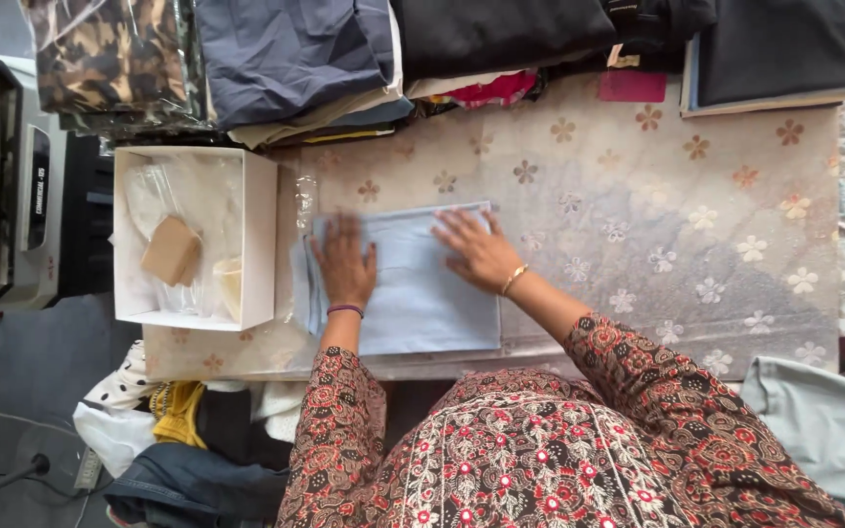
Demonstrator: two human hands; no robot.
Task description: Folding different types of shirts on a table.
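Observation:
A folded pale blue cloth (pixel 413 293) lies flat on the table, which is covered by a beige flowered sheet (pixel 657 215). My left hand (pixel 344 264) rests palm down on the cloth's left part, fingers spread. My right hand (pixel 478 249) presses flat on its upper right corner; a gold bangle sits on that wrist. Neither hand grips anything. My sleeves are dark red with a flower print.
An open white box (pixel 261 235) with plastic wrap and a tan card stands left of the cloth. Stacks of folded garments (pixel 286 59) line the far edge. A heap of clothes (pixel 188 430) lies at lower left, and a grey cloth (pixel 823 420) at lower right.

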